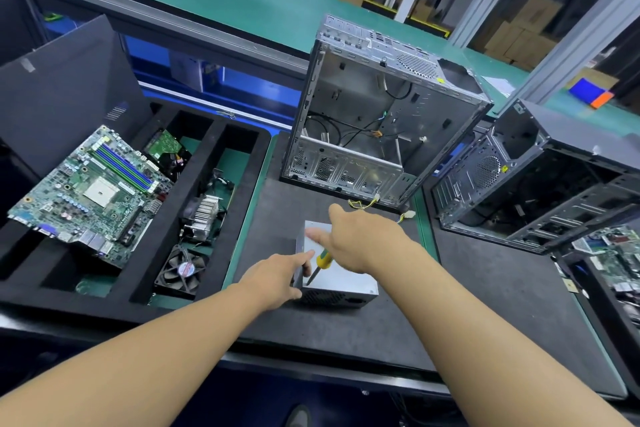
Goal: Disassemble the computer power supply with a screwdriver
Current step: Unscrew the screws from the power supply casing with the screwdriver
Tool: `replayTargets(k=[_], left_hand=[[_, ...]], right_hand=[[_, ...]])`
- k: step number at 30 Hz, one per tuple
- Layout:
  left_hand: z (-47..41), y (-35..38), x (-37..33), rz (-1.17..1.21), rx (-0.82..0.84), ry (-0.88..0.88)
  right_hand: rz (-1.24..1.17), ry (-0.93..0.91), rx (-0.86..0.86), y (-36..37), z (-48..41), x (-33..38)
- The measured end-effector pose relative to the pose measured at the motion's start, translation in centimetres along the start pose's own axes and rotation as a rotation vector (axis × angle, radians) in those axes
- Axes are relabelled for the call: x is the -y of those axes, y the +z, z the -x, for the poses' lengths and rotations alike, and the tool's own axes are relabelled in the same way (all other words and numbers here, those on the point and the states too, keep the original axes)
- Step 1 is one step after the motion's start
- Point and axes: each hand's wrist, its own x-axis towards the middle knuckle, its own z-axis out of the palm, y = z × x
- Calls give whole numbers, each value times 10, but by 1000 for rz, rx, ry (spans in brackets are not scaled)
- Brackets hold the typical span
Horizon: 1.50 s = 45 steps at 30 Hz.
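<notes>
Power supply [341,274]: grey metal box, flat on the dark mat of the worktop [346,329], directly under both grips.

Right hand [360,239]: grip closed on the yellow-green handle of the screwdriver [323,262], forefinger seemingly stretched forward. Motion blur, exact hold unclear. Shaft slanted down toward the left grip, tip at the near-left top corner of the power supply.

Left hand [277,279]: grip clamped on that same corner, fingertips against the left side wall.

Beyond the grips: empty computer case [374,114], upright, open side facing. Yellow-black cables [363,203] just in front of it.

Right of the right grip, well apart: second case [540,191], tilted.

Left of the left grip: black foam tray [164,243] holding motherboard [93,191], heatsink [204,215] and fan [183,269].
</notes>
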Motion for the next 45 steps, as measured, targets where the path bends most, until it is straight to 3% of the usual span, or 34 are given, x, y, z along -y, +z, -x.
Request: replayTargets(k=[3, 6, 8, 11, 15, 20, 24, 27, 29, 33, 39, 45], left_hand=[[1, -5, -4, -51, 28, -15], [2, -9, -9, -105, 35, -22], [2, -11, -11, -124, 38, -26], [3, -14, -13, -138, 52, -43], [4, -20, -18, -201, 105, -33], [6, -26, -23, -349, 170, -44], [2, -29, -29, -477, 192, -55], [0, -28, -35, -591, 207, -44], [-3, -30, -40, -628, 241, -50], [-4, -44, -43, -591, 364, -77], [3, -50, -44, -741, 520, -69], [0, -40, -54, -997, 386, -25]], right_hand=[[88, -83, -46, -1, 3, -2], [-178, -117, 31, -2, 2, -6], [-232, -127, 76, -4, 1, -7], [-179, -57, 57, -2, 1, -6], [134, -61, -125, 2, 1, -4], [-308, -129, 63, -8, 1, -13], [-204, -18, 2, 0, 4, -8], [35, -46, -102, 4, 5, -4], [-51, -82, -113, 4, 4, -7], [-264, -101, 35, -2, 6, -12], [-79, -26, -120, 11, 5, -9], [-312, -126, 44, -3, 3, -14]])
